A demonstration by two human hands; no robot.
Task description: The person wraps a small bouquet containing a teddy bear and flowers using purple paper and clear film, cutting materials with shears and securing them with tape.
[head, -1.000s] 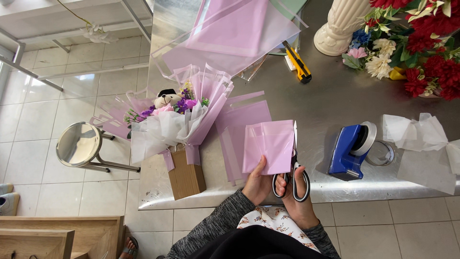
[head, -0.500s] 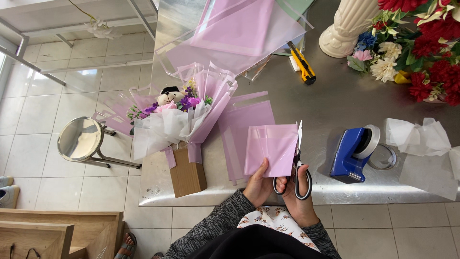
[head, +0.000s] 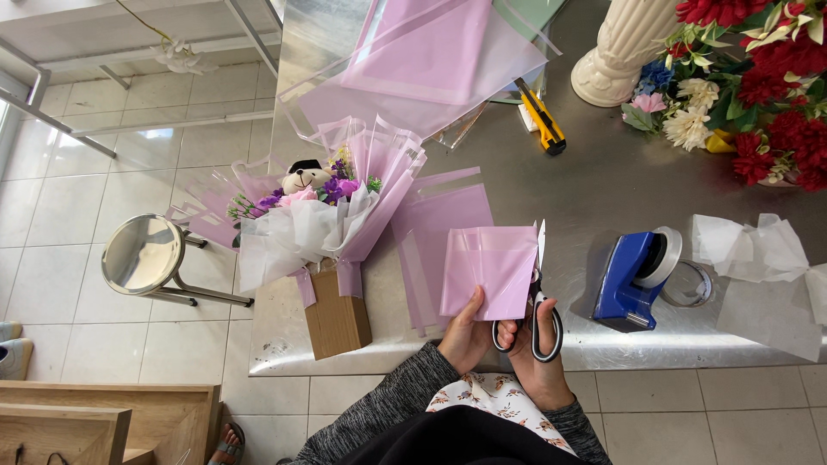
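Your left hand [head: 469, 331] pinches the lower edge of a folded pink sheet [head: 488, 269], thumb on top, and holds it up just above the metal table [head: 603, 189]. Your right hand [head: 538, 353] holds the scissors [head: 536, 297] with fingers through the black handles; the blades point up, away from you, and run along the right edge of the sheet. The blades look nearly closed, but you cannot tell for sure if they bite the sheet. More pink sheets [head: 439, 220] lie flat on the table just behind and to the left. Left of them stands a bouquet [head: 323, 207] in white and pink wrap, with a small plush bear inside, set in a brown box [head: 336, 320] at the table edge. To the right of the scissors is a blue tape dispenser [head: 633, 277], and beside it some white tissue [head: 762, 258]. Farther back lie a yellow cutter [head: 543, 120], a large clear and pink sheet [head: 422, 60], a white vase [head: 624, 47] and red and white flowers [head: 749, 77]. A round stool [head: 142, 256] stands on the tiled floor left of the table.
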